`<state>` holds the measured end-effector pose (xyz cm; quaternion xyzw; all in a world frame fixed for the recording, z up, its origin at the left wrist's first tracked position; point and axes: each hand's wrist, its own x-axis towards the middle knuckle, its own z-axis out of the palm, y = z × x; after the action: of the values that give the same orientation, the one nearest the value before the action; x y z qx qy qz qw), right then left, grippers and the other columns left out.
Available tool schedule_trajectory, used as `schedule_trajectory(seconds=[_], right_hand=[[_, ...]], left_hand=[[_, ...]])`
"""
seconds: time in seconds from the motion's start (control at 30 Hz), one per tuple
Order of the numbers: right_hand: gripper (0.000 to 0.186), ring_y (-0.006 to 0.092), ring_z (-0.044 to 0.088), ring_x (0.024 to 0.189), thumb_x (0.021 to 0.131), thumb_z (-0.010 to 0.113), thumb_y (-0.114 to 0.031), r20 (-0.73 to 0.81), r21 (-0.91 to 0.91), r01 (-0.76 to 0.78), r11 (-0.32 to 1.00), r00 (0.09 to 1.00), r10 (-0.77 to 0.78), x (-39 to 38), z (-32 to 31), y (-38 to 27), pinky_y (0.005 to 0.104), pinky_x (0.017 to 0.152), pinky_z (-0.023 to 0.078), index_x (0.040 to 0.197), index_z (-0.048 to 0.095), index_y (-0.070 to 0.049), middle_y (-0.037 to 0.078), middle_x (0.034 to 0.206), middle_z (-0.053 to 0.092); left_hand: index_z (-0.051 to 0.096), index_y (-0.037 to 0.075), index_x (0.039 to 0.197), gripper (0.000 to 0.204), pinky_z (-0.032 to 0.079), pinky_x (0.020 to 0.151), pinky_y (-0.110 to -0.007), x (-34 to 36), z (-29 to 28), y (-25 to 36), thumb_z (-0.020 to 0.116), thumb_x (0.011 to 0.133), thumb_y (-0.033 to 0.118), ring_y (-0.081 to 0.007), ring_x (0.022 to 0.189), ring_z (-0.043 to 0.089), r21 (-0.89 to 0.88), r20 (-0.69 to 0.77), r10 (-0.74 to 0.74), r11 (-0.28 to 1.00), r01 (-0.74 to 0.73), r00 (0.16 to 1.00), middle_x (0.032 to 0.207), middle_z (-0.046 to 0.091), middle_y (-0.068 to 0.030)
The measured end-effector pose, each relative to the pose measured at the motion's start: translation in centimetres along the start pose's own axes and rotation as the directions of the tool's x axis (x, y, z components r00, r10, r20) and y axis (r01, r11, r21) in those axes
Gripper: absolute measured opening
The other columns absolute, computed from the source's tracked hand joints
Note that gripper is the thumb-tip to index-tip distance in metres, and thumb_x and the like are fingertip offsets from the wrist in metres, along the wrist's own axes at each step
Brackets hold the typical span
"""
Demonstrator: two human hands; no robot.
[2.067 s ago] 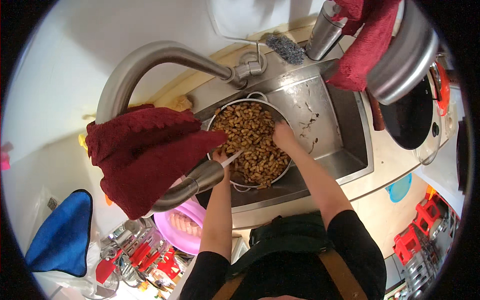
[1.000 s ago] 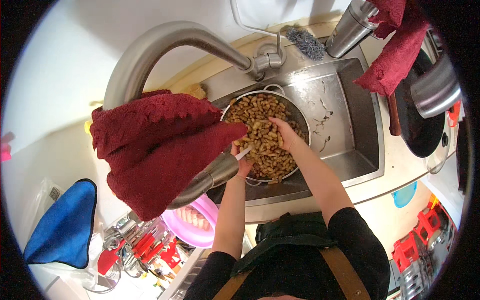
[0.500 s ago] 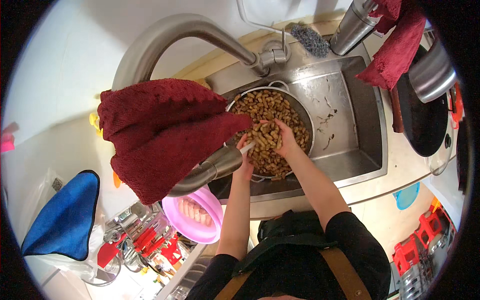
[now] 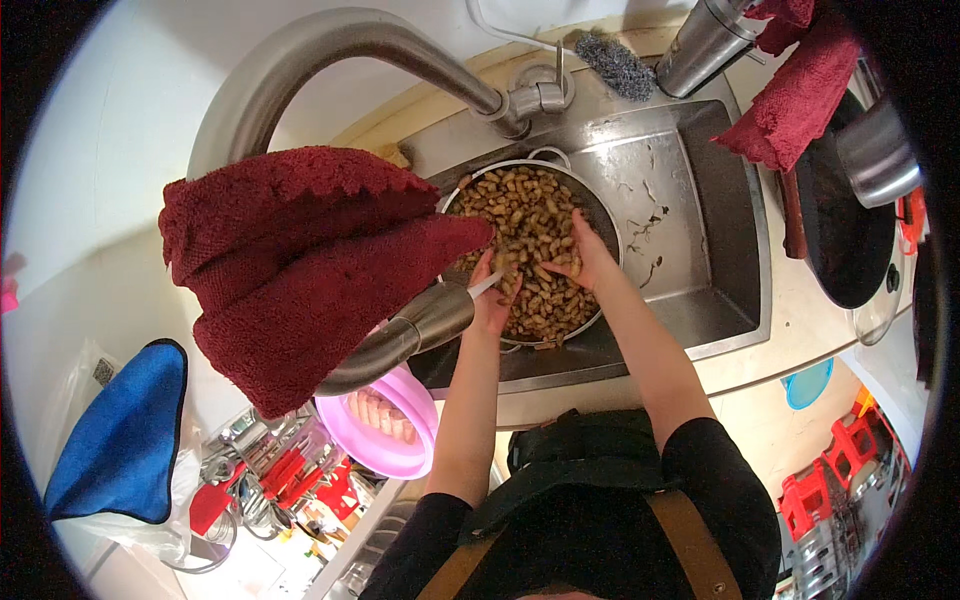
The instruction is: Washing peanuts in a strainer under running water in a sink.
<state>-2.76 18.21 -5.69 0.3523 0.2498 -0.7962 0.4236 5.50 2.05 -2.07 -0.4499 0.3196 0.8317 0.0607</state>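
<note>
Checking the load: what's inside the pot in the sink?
In-shell peanuts, with left hand and right hand among them. Peanuts hide its bottom; a red cloth hides part of the pot.

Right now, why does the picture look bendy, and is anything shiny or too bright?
Head view: the fisheye lens curves the counter and leaves black corners; head view: pale glare on the metal sink, and the white surface at lower left looks washed out.
</note>
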Motion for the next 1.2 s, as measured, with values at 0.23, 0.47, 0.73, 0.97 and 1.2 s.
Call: schedule_trajectory(seconds=[0.23,0.47,0.73,0.97,1.2], right_hand=[[0.058,0.0255,0.045,0.106,0.084,0.050,-0.032,-0.272,-0.373,0.028,0.927,0.952,-0.138,-1.9,-0.6,-0.9,0.0419,0.077,0.048,0.129,0.024,-0.007,0.010,0.126,0.036],[0.006,0.0308,0.055,0.076,0.069,0.059,-0.012,0.273,-0.962,0.232,-0.146,0.743,-0.611,-5.4,-1.3,3.0,0.0385,0.062,0.046,0.073,0.060,-0.009,0.012,0.093,0.052],[0.025,0.0257,0.055,0.083,0.060,0.063,-0.009,0.491,-0.732,0.192,-0.654,0.814,-0.310,-5.5,-1.0,5.6,0.0348,0.061,0.049,0.085,0.059,-0.006,0.013,0.086,0.051],[0.014,0.0272,0.057,0.075,0.064,0.061,-0.007,0.611,-0.616,0.339,-0.711,0.775,-0.160,-4.2,-3.0,4.4,0.0360,0.062,0.047,0.077,0.058,-0.004,0.014,0.088,0.052],[0.011,0.0237,0.057,0.067,0.068,0.061,-0.005,0.476,-0.879,0.416,-0.231,0.778,-0.410,-4.8,-2.9,3.0,0.0312,0.057,0.046,0.078,0.063,-0.002,0.008,0.076,0.059]], left_hand=[[0.027,0.015,0.130,0.048,0.050,0.075,-0.026,0.0,-1.0,-0.1,0.038,0.085,0.002,-0.0283,0.101,0.049,-0.049,-0.184,0.092,0.993,-0.103,0.979,0.118,0.039,-0.0164],[0.025,0.004,0.129,0.062,0.047,0.085,-0.034,-1.1,-0.6,-0.7,0.032,0.071,-0.017,-0.0288,0.106,0.046,-0.074,-0.150,0.101,0.991,-0.113,0.983,0.116,0.041,-0.0207],[0.039,0.002,0.118,0.043,0.031,0.095,-0.046,-2.0,-0.2,-1.3,0.041,0.076,-0.008,-0.0239,0.094,0.049,-0.084,-0.160,0.077,0.992,-0.091,0.984,0.098,0.049,-0.0088],[0.046,0.002,0.112,0.032,0.037,0.090,-0.039,-2.0,-0.1,-2.2,0.046,0.080,-0.001,-0.0225,0.091,0.049,0.073,-0.212,0.152,0.988,-0.139,0.965,0.090,0.050,-0.0072],[0.052,-0.001,0.108,0.026,0.038,0.085,-0.028,-2.3,-1.0,-3.3,0.047,0.082,0.003,-0.0227,0.103,0.048,0.824,0.295,0.531,0.280,-0.493,0.795,0.108,0.050,-0.0115]])
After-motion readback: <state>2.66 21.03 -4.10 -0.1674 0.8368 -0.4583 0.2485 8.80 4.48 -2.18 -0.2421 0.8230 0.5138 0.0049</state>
